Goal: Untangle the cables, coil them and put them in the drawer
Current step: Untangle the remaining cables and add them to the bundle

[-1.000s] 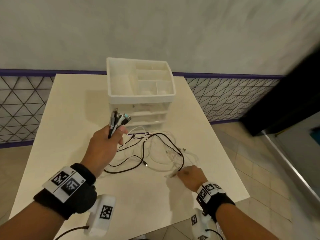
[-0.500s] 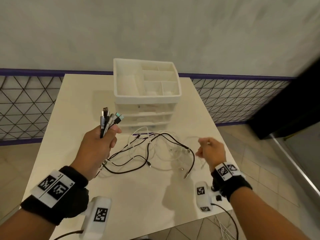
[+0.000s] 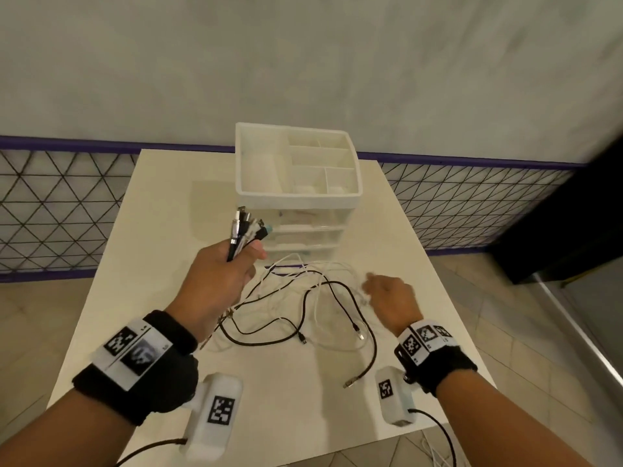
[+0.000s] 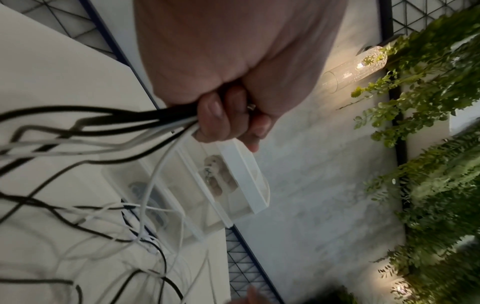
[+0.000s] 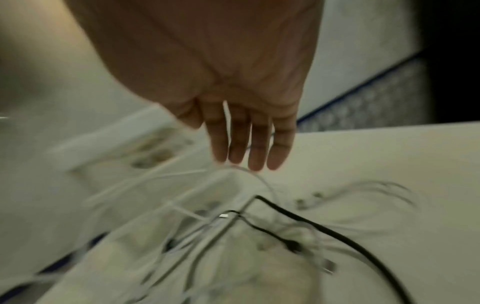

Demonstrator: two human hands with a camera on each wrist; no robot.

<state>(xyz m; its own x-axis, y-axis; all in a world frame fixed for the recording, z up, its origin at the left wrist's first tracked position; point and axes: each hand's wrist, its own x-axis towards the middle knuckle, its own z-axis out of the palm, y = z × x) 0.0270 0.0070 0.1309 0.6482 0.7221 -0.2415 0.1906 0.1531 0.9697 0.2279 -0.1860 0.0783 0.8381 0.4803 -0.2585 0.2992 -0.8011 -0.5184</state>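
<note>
A tangle of black and white cables (image 3: 320, 308) lies on the white table (image 3: 161, 203) in front of a white drawer unit (image 3: 296, 197) whose drawers are closed. My left hand (image 3: 229, 267) is raised above the table and grips a bundle of cable ends, with the plugs (image 3: 247, 227) sticking up out of the fist. In the left wrist view the fingers (image 4: 228, 115) curl round the black and white cables (image 4: 103, 123). My right hand (image 3: 387, 294) hovers over the right side of the tangle. Its fingers (image 5: 249, 144) are straight and touch a thin white cable loop (image 5: 259, 179).
The drawer unit's top is an open tray with compartments (image 3: 320, 163). A black cable end (image 3: 350, 382) lies near the table's front edge. A wall with a purple stripe and a wire-pattern panel (image 3: 60, 203) runs behind. Tiled floor (image 3: 505, 315) lies to the right.
My right hand rose from the front of the tangle, swung right, and now reaches in over the right side with its fingers straightened. My left hand kept its grip on the bundle.
</note>
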